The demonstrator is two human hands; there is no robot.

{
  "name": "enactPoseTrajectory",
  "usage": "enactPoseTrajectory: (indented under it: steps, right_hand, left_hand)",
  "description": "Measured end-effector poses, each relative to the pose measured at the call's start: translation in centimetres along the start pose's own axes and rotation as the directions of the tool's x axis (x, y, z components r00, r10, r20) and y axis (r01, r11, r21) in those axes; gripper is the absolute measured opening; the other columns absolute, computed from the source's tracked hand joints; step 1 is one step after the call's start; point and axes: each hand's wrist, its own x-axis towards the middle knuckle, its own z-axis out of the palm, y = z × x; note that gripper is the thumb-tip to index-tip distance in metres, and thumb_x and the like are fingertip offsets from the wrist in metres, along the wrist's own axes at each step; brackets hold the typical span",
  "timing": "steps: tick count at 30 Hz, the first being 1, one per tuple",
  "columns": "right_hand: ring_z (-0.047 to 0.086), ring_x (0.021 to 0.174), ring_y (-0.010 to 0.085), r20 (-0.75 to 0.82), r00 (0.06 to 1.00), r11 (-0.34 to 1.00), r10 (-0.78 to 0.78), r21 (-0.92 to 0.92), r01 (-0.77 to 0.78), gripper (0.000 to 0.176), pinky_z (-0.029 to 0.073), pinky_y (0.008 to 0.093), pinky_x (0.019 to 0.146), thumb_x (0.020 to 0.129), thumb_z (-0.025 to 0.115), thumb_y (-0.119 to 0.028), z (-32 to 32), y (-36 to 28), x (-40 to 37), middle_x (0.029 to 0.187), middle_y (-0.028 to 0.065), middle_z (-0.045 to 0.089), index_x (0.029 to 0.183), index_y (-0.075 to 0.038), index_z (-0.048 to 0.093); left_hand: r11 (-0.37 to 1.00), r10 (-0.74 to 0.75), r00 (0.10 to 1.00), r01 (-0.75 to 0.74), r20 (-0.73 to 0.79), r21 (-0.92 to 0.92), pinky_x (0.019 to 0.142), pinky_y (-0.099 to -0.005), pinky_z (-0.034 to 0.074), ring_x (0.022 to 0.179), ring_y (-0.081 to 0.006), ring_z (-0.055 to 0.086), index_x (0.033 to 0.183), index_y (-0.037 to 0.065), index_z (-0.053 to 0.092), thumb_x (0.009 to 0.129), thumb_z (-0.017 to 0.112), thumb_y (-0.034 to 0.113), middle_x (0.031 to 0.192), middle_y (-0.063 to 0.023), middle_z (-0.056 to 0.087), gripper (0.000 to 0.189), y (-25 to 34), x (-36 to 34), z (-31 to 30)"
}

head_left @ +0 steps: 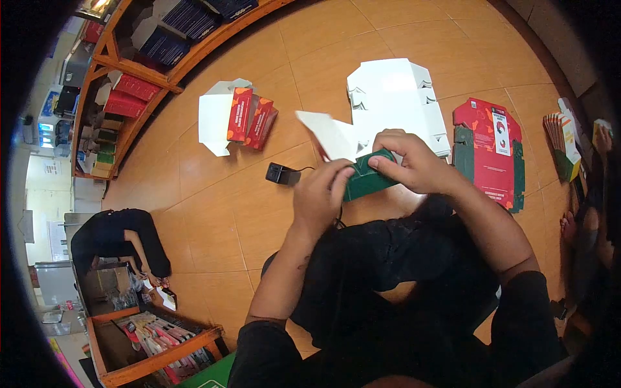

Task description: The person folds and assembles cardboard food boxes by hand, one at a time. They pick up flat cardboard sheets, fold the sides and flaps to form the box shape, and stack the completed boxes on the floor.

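the left hand (pixel 320 197) and the right hand (pixel 414 161) meet over a green carton (pixel 370 184), held above the floor (pixel 272 84) just in front of the person's dark-clothed lap (pixel 388 252). the left hand pinches the carton's left edge between thumb and fingers. the right hand presses its thumb on the upper face, with the other fingers curled round the far side; how tightly they close there cannot be told. a white flap (pixel 326 134) stands out at a slant beyond the left hand, and it seems to be part of the same carton.

just left of the left hand, a black adapter (pixel 278 172) sits on the floor with a thin cable running toward the hands. farther off to the left, two red boxes (pixel 249 119) lean together on an opened white carton (pixel 214 121). beyond the right hand lies a stack of flat white cartons (pixel 394 97), and to its right a stack of flat red-and-green cartons (pixel 493 158).

at the far left, a wooden shelf (pixel 139 132) holds red, blue and green packs. nearer on the left, a second person (pixel 119 239) bends over beside a wooden rack (pixel 155 372) of packaging. at the right edge, another person's hand (pixel 604 134) is near some striped cartons (pixel 564 143).
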Motion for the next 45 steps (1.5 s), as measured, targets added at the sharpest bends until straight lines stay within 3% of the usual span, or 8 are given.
enactPoseTrajectory:
  steps: [8, 11, 16, 20, 22, 24, 40, 45]
  right_hand:
    - [0.055, 0.078, 0.0264, -0.236, 0.965, 0.959, -0.110, -0.279, 0.041, 0.022, 0.039, 0.0390, 0.081, 0.088, 0.067, -0.026, 0.5, -1.3, 0.0, 0.075, 0.0083, 0.057, 0.080, -0.006, 0.061]
    - [0.057, 0.082, 0.0229, -0.254, 0.933, 0.891, -0.254, -0.436, 0.124, 0.021, 0.039, 0.0405, 0.085, 0.085, 0.071, -0.028, 2.0, -0.9, -0.4, 0.078, 0.0040, 0.061, 0.079, -0.009, 0.063]
    - [0.061, 0.095, 0.0205, -0.087, 0.914, 0.857, -0.395, -0.394, 0.333, 0.018, 0.037, 0.0467, 0.098, 0.081, 0.074, -0.030, 4.0, -1.4, -0.9, 0.095, 0.0003, 0.067, 0.085, -0.014, 0.068]
    - [0.056, 0.110, 0.0342, -0.700, 0.714, 0.967, 0.027, -0.162, -0.194, 0.028, 0.042, 0.0374, 0.098, 0.083, 0.068, -0.016, -0.2, 1.6, 0.4, 0.115, 0.0166, 0.061, 0.108, -0.004, 0.064]
    - [0.055, 0.117, 0.0260, -0.384, 0.703, 0.799, 0.599, 0.346, -0.492, 0.045, 0.042, 0.0349, 0.101, 0.089, 0.063, -0.024, -1.9, 1.9, 0.0, 0.124, 0.0187, 0.057, 0.127, 0.000, 0.056]
    - [0.055, 0.115, 0.0220, 0.020, 0.804, 0.503, 0.594, 0.770, -0.391, 0.049, 0.043, 0.0340, 0.100, 0.089, 0.064, -0.027, -2.3, 2.8, -0.5, 0.124, 0.0171, 0.057, 0.128, 0.001, 0.055]
    - [0.055, 0.114, 0.0257, 0.277, 0.711, 0.550, 0.647, 0.476, -0.686, 0.069, 0.049, 0.0454, 0.092, 0.088, 0.064, -0.032, -1.3, 3.1, 0.9, 0.125, 0.0196, 0.052, 0.144, -0.009, 0.031]
    - [0.057, 0.113, 0.0267, 0.147, 0.540, 0.412, 0.828, 0.494, -0.766, 0.066, 0.049, 0.0428, 0.090, 0.089, 0.061, -0.031, -1.0, 8.2, 2.2, 0.128, 0.0199, 0.052, 0.140, 0.003, 0.035]
  left_hand:
    - [0.974, 0.207, 0.956, -0.182, -0.209, 0.132, 0.083, -0.0347, 0.054, 0.108, -0.0252, 0.063, 0.124, 0.001, 0.056, 0.096, 0.057, 0.011, 0.125, -0.0185, 0.060, 0.030, 0.0, -0.5, 1.2]
    - [0.701, -0.207, 0.959, 0.007, -0.195, -0.713, 0.084, -0.0339, 0.053, 0.115, -0.0316, 0.053, 0.147, 0.007, 0.005, 0.100, 0.052, 0.016, 0.151, -0.0166, 0.013, 0.067, -0.4, -0.8, 2.1]
    - [0.437, -0.546, 0.836, 0.341, 0.055, -0.833, 0.092, -0.0324, 0.046, 0.106, -0.0187, 0.054, 0.138, -0.002, 0.034, 0.098, 0.053, 0.017, 0.125, -0.0129, 0.051, 0.048, -1.4, 0.2, 1.8]
    - [0.542, -0.560, 0.829, 0.372, 0.006, -0.754, 0.092, -0.0309, 0.045, 0.106, -0.0176, 0.055, 0.127, -0.008, 0.047, 0.095, 0.051, 0.014, 0.119, -0.0126, 0.056, 0.039, -3.1, 0.8, 0.5]
    - [0.500, -0.581, 0.812, 0.401, 0.046, -0.768, 0.095, -0.0307, 0.043, 0.108, -0.0174, 0.054, 0.125, -0.007, 0.050, 0.094, 0.052, 0.013, 0.118, -0.0116, 0.057, 0.037, -3.4, 0.1, -0.1]
    - [0.504, -0.546, 0.808, 0.527, 0.220, -0.684, 0.096, -0.0301, 0.043, 0.110, -0.0177, 0.055, 0.127, -0.006, 0.051, 0.094, 0.054, 0.015, 0.121, -0.0113, 0.058, 0.039, -3.8, -0.1, 0.1]
    - [0.296, -0.604, 0.785, 0.383, 0.139, -0.875, 0.091, -0.0436, 0.054, 0.108, -0.0283, 0.063, 0.132, -0.007, 0.041, 0.099, 0.049, 0.048, 0.124, -0.0194, 0.057, 0.065, -6.5, 2.8, 0.9]
    - [0.262, -0.838, 0.545, 0.457, 0.036, -0.850, 0.094, -0.0309, 0.040, 0.110, -0.0166, 0.048, 0.132, 0.006, 0.034, 0.097, 0.057, 0.041, 0.123, -0.0100, 0.047, 0.055, -5.7, 0.7, 1.7]
